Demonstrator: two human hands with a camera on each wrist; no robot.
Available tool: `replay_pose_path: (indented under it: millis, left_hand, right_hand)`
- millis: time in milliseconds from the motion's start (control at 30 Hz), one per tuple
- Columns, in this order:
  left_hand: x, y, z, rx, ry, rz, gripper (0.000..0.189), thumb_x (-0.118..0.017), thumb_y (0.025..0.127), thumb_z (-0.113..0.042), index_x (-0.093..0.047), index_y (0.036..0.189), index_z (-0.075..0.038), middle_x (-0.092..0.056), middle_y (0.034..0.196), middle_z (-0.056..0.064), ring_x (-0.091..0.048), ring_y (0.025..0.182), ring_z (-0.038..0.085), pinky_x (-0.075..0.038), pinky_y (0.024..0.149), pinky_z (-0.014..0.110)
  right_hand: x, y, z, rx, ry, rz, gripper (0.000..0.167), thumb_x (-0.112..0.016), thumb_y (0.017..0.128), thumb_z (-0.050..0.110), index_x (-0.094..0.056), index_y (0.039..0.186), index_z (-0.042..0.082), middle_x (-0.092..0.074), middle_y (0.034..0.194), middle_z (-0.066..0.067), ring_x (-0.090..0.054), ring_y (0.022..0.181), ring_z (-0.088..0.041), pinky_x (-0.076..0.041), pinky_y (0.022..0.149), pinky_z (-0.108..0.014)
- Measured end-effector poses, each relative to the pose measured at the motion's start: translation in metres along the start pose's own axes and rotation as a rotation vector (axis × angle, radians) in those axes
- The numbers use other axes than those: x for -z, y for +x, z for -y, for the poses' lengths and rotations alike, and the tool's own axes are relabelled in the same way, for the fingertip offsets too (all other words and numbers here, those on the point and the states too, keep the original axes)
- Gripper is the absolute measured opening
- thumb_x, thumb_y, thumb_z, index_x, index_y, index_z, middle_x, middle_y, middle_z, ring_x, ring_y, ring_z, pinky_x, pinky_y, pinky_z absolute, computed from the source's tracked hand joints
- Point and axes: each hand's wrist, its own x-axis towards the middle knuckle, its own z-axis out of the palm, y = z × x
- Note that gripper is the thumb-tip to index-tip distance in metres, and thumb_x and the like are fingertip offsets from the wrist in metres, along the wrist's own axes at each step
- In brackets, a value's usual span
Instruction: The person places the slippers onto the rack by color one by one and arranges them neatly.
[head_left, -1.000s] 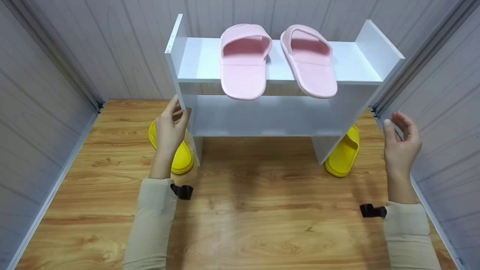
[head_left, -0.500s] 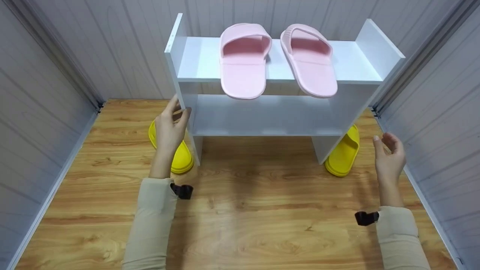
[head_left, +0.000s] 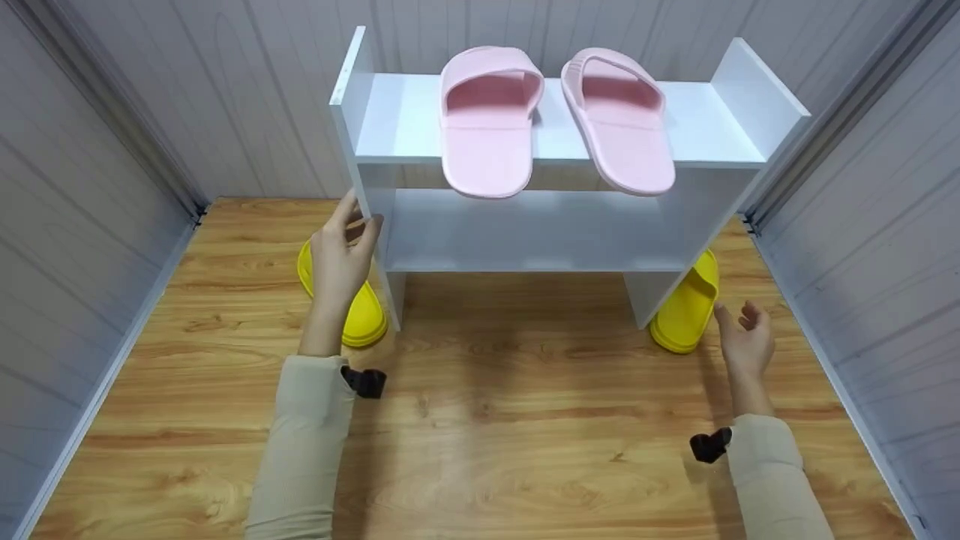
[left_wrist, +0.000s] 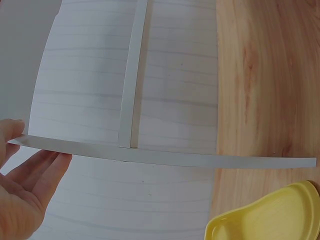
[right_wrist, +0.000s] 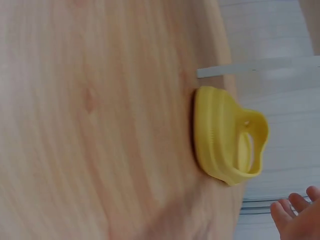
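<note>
A white shoe rack (head_left: 517,229) stands on the floor, with my left hand (head_left: 341,262) pinching the front edge of its left side panel. In the left wrist view, thumb and fingers lie on opposite faces of that panel (left_wrist: 175,158). One yellow slipper (head_left: 365,321) lies on the floor outside the left panel, partly hidden by my left hand and wrist. Its mate, another yellow slipper (head_left: 682,313), lies outside the right panel. My right hand (head_left: 747,346) is just right of that one, holding nothing, fingers loosely bent; the right wrist view shows it apart from the slipper (right_wrist: 217,135).
Two pink slippers, one on the left (head_left: 487,157) and one on the right (head_left: 634,154), sit on the rack's top shelf, toes overhanging its front edge. Panelled walls (head_left: 105,247) enclose the wooden floor (head_left: 510,435) on the left, right and back.
My right hand has come down and leftward from beside the right wall to near the right yellow slipper. My left hand keeps its hold on the rack.
</note>
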Motion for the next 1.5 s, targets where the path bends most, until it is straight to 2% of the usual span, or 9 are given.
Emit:
replay_pose_path:
  millis: [300, 500, 667, 800, 1000, 1167, 1367, 1500]
  left_hand:
    - [0.001, 0.000, 0.000, 0.018, 0.000, 0.011, 0.040, -0.057, 0.086, -0.011, -0.050, 0.126, -0.011, -0.058, 0.111, 0.015, -0.056, 0.097, 0.025, -0.048, 0.077, 0.037]
    - [0.002, 0.000, 0.000, 0.022, -0.002, 0.014, 0.041, -0.057, 0.086, -0.011, -0.050, 0.126, -0.011, -0.057, 0.112, 0.013, -0.056, 0.098, 0.024, -0.048, 0.078, 0.036]
    - [0.002, 0.000, -0.001, 0.029, 0.002, 0.012, 0.041, -0.057, 0.086, -0.011, -0.050, 0.126, -0.011, -0.057, 0.111, 0.014, -0.057, 0.096, 0.024, -0.049, 0.077, 0.036]
    - [0.002, -0.001, -0.001, 0.033, 0.007, 0.012, 0.040, -0.056, 0.086, -0.011, -0.050, 0.126, -0.012, -0.058, 0.111, 0.013, -0.057, 0.096, 0.024, -0.049, 0.077, 0.036]
    - [0.001, -0.001, 0.001, 0.003, 0.003, -0.003, 0.038, -0.057, 0.085, -0.010, -0.053, 0.123, -0.010, -0.059, 0.107, 0.015, -0.058, 0.093, 0.025, -0.050, 0.075, 0.036]
    - [0.001, -0.001, 0.000, -0.003, 0.003, -0.007, 0.038, -0.057, 0.085, -0.010, -0.052, 0.124, -0.010, -0.059, 0.107, 0.015, -0.058, 0.093, 0.024, -0.050, 0.075, 0.035]
    - [0.001, -0.001, 0.000, -0.009, -0.009, -0.005, 0.039, -0.056, 0.086, -0.009, -0.051, 0.125, -0.010, -0.058, 0.108, 0.016, -0.058, 0.093, 0.024, -0.049, 0.075, 0.035]
    - [0.001, -0.001, -0.001, 0.012, -0.012, 0.011, 0.040, -0.056, 0.086, -0.010, -0.051, 0.125, -0.012, -0.058, 0.109, 0.015, -0.058, 0.094, 0.024, -0.049, 0.076, 0.035]
  right_hand:
    - [-0.022, -0.004, -0.019, -0.109, -0.099, 0.103, 0.078, -0.052, 0.084, 0.043, -0.017, 0.139, 0.001, -0.022, 0.139, -0.019, -0.026, 0.122, -0.033, -0.027, 0.099, -0.041]
    - [-0.036, -0.006, -0.025, -0.111, -0.131, 0.121, 0.082, -0.053, 0.084, 0.041, -0.011, 0.138, -0.003, -0.019, 0.138, -0.024, -0.024, 0.124, -0.035, -0.024, 0.100, -0.042]
    - [-0.046, -0.006, -0.025, -0.128, -0.213, 0.126, 0.088, -0.053, 0.082, 0.044, -0.005, 0.139, -0.002, -0.015, 0.140, -0.026, -0.018, 0.126, -0.037, -0.017, 0.102, -0.045]
    - [-0.053, -0.007, -0.025, -0.119, -0.294, 0.112, 0.092, -0.055, 0.080, 0.046, -0.004, 0.139, -0.001, -0.017, 0.138, -0.026, -0.017, 0.124, -0.041, -0.013, 0.101, -0.051]
    - [-0.058, -0.009, -0.025, -0.088, -0.331, 0.100, 0.093, -0.058, 0.077, 0.046, -0.005, 0.139, 0.004, -0.021, 0.135, -0.024, -0.019, 0.121, -0.041, -0.015, 0.097, -0.053]
    - [-0.060, -0.007, -0.024, -0.101, -0.370, 0.119, 0.096, -0.057, 0.075, 0.051, -0.002, 0.139, 0.005, -0.020, 0.134, -0.024, -0.018, 0.120, -0.042, -0.016, 0.096, -0.054]
    - [-0.061, -0.006, -0.027, -0.049, -0.429, 0.128, 0.095, -0.058, 0.076, 0.046, -0.001, 0.139, 0.005, -0.018, 0.136, -0.022, -0.018, 0.119, -0.042, -0.016, 0.094, -0.054]
    - [-0.060, -0.006, -0.028, -0.024, -0.427, 0.112, 0.090, -0.059, 0.077, 0.040, -0.004, 0.138, 0.003, -0.022, 0.133, -0.024, -0.020, 0.118, -0.041, -0.016, 0.095, -0.051]
